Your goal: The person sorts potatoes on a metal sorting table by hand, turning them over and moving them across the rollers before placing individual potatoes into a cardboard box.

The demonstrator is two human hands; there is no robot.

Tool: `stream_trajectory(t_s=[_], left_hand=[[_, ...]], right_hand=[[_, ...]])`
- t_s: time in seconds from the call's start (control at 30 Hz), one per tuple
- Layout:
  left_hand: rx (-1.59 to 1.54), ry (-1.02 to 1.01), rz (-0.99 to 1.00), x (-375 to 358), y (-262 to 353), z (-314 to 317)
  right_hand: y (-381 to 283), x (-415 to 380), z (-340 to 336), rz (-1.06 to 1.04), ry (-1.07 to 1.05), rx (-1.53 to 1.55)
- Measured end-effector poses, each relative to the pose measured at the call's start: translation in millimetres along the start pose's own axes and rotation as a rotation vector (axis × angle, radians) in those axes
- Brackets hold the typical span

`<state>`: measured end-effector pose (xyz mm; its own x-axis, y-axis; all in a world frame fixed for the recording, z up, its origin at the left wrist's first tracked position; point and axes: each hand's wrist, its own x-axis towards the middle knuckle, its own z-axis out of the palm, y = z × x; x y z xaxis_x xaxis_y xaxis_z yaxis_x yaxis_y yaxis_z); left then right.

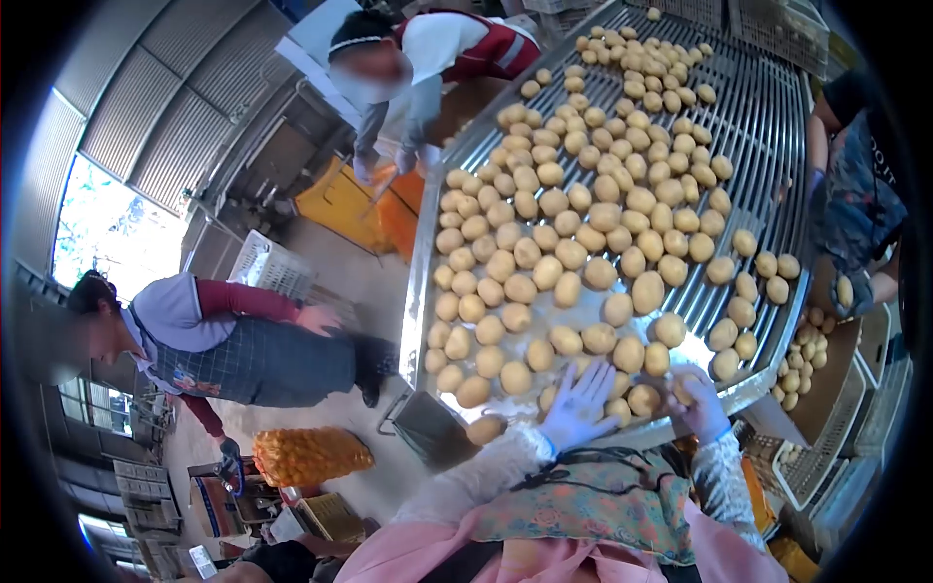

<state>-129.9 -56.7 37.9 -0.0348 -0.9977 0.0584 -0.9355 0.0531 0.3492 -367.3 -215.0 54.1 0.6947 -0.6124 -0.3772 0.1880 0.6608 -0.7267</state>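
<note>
L hand, gloved, is lying open w/ fingers spread over potatoes at 6 o'clock of the roller table. R hand is curling around one potato. Co-workers are standing at 9, 11 & 3; orange net sack at 8.

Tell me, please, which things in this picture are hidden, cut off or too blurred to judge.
- Head view: the right hand closes around a potato; its fingers cover most of it.
- The left hand lies spread over potatoes; what is under the palm is hidden.
- The sorting table is cut off at the top by the lens edge.
- The box of potatoes on the right is partly hidden behind the table rim.
</note>
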Motion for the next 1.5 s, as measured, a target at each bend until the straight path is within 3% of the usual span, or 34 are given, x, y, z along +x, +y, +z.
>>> stream_trajectory(t_s=[0.13, 0.2, 0.33, 0.37, 0.43, 0.47, 0.53, 0.63, 0.73, 0.83, 0.87, 1.0, 1.07, 1.13, 1.2, 1.23, 1.27, 1.33, 1.37, 1.4, 1.43, 1.47, 1.5], left_hand=[[0.020, 0.000, 0.017, -36.4, -39.2, -19.4], [0.107, 0.009, 0.000, -39.6, -50.2, -14.7], [0.185, 0.159, -0.409, -16.7, -50.5, -2.4], [0.202, 0.198, -0.513, -11.7, -47.6, 3.1], [0.107, 0.249, -0.253, 2.6, -20.2, 36.5], [0.108, 0.247, -0.247, 5.2, -5.3, 32.6], [0.100, -0.027, -0.067, 10.9, 29.1, 10.3], [0.024, 0.021, 0.034, 3.0, 9.0, 4.4], [0.020, 0.004, -0.085, -4.2, -16.3, 2.0], [-0.018, 0.111, -0.136, -2.4, -33.2, 8.5], [-0.020, 0.180, -0.150, -1.4, -34.4, 11.2], [0.002, 0.150, -0.180, 8.3, -26.3, 14.5], [0.114, 0.187, -0.123, 12.3, -16.0, 12.6], [0.138, 0.033, -0.106, 12.3, -14.1, 4.7], [0.080, 0.005, -0.029, 18.8, -7.6, -16.4], [0.058, 0.199, 0.067, 8.8, -17.1, 1.7], [0.095, 0.200, 0.069, -3.9, -21.2, 2.0], [0.135, 0.214, 0.101, 2.5, -19.1, 1.9], [0.108, 0.154, 0.040, -0.5, -22.5, 2.2], [0.079, 0.090, -0.020, -1.5, -21.6, 1.0], [0.059, 0.079, -0.019, -2.0, -21.1, -3.2], [0.062, 0.070, -0.019, -2.2, -19.9, -5.2], [0.079, 0.084, 0.003, -1.7, -17.7, -5.0]], right_hand=[[-8.1, -38.5, -37.9, 0.013, 0.102, -0.146], [-9.3, -52.4, -38.8, -0.009, 0.138, 0.038], [-9.0, -58.5, 10.0, -0.024, 0.227, 0.045], [-3.2, -50.6, 1.7, 0.055, 0.135, 0.057], [9.9, -37.9, 3.5, 0.085, 0.097, 0.092], [13.4, -34.0, 6.6, 0.091, 0.087, 0.086], [16.3, -29.7, 8.7, 0.042, 0.089, 0.073], [12.0, -34.8, -3.0, 0.002, 0.155, 0.052], [0.3, -50.7, -7.7, 0.044, 0.234, -0.001], [0.3, -65.3, -7.4, -0.024, 0.288, 0.002], [1.2, -66.1, -8.2, -0.021, 0.284, -0.001], [0.7, -66.1, -3.6, -0.074, 0.215, -0.018], [-1.5, -63.1, 0.1, -0.082, 0.211, -0.003], [-0.6, -57.6, -10.6, -0.112, 0.203, 0.098], [-14.8, -69.5, 0.7, -0.146, 0.293, 0.117], [-22.4, -76.6, 2.2, -0.203, 0.280, 0.166], [-30.3, -83.9, -5.9, -0.228, 0.263, 0.137], [-82.5, -125.7, 11.3, -0.882, 0.883, -0.672], [-105.3, -125.1, 12.9, -1.263, 1.095, -0.623], [-134.9, -176.1, -24.7, -1.272, 0.980, -1.124], [-140.6, -193.8, -76.2, -1.592, 0.812, -0.311], [-180.0, -221.7, -78.1, -1.358, 1.358, -0.769], [-225.8, -219.9, -107.2, -1.402, 1.504, -0.885]])
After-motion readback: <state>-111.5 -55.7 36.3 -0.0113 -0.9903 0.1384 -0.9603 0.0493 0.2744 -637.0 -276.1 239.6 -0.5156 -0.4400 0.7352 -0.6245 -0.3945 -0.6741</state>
